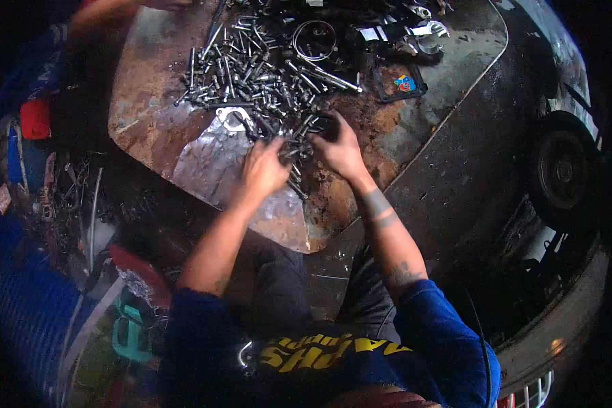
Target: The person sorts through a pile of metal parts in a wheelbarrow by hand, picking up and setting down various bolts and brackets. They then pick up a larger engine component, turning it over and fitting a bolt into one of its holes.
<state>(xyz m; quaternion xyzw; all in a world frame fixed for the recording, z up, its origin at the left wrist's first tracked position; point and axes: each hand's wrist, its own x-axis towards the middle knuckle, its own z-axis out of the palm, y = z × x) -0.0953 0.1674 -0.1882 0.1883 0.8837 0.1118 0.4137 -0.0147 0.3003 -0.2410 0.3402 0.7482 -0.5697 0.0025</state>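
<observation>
A large pile of metal bolts (pixel 241 68) spreads over a worn, rust-stained panel (pixel 146 88). Both of my hands are at the near edge of this pile. My left hand (pixel 265 166) reaches in among loose bolts, its fingers smeared by motion. Beside it to the right, my right hand (pixel 340 146) has thumb and forefinger spread apart around several bolts (pixel 309 126). A few more bolts (pixel 296 180) lie between the two hands. Just beyond my left hand is a flat silver flange gasket (pixel 234 120) with a round hole.
A coiled metal ring clamp (pixel 314 41) and a dark pouch with a colourful logo (pixel 400 83) lie behind the bolts. Another person's arm (pixel 102 17) reaches in at the top left. To the right is a vehicle wheel (pixel 562 170). Clutter and a red object (pixel 35 120) stand left.
</observation>
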